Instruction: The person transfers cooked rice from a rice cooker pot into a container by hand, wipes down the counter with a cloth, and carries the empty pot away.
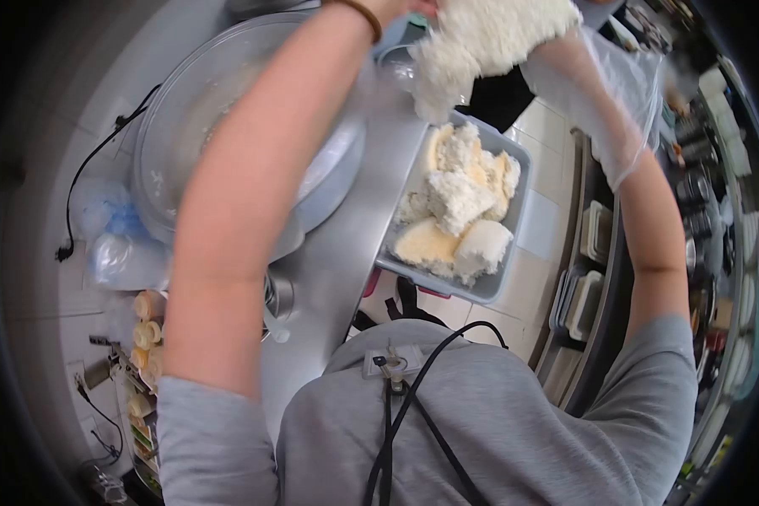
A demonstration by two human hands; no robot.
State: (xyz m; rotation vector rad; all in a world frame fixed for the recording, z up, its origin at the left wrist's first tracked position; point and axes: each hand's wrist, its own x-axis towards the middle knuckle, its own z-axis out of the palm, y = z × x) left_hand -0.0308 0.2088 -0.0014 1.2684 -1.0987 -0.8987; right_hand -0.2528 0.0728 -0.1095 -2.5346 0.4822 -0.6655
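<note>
At the top of the head view, a large white clump of cooked rice (497,38) is held up. My right hand (557,63), in a loose clear plastic glove, grips it from the right; its fingers are mostly hidden behind the rice. My left hand (401,8), with a brown band at the wrist, is at the top edge beside the clump. Most of its fingers are cut off or hidden, so I cannot tell whether it touches the rice. Below hangs or stands a grey plastic bin (519,156) holding several rice chunks (460,202), some with a yellowish crust.
Left of the bin is a steel counter (320,295) with a large translucent tub (156,143) under my left arm. Clear plastic bags (126,257) and several small bottles (148,333) sit farther left. Shelves with trays (586,304) run along the right, above a tiled floor (540,122).
</note>
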